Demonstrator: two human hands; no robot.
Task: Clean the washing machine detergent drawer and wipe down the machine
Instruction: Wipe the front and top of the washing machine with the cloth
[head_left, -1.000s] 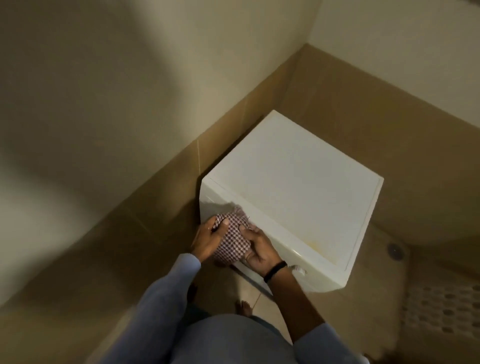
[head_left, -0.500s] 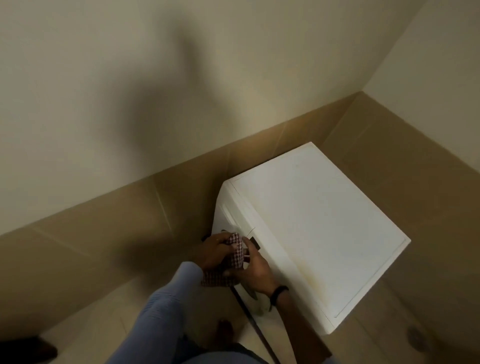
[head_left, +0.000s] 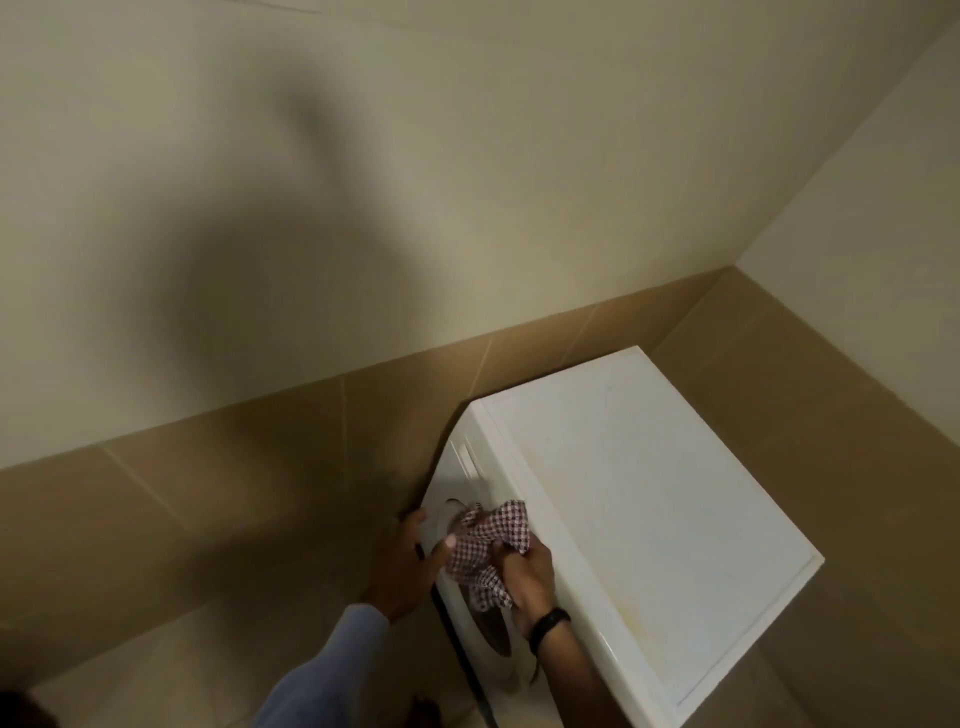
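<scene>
On your far left a soft shadow falls across the pale wall, above a band of brown tiles that runs down to the floor. Your blue sleeve comes up from the bottom edge to your left hand, which lies against the left side of the washing machine's front. Its fingers look fairly straight and close together on the white face, and the thumb touches the edge of the checked cloth.

The cloth is bunched up against the front of the machine, just under the top edge and between your two hands. Above it and to the left, near the upper corner of the face, sits the detergent drawer front, flush with the panel. Below the cloth you see part of the round door.

Your right hand grips the cloth from the right, its fingers curled round the fabric and pressing it to the machine. A black wristband circles that wrist. Further right, the machine's flat white top stretches toward the corner of the room, with a yellowish stain near its front edge.
</scene>
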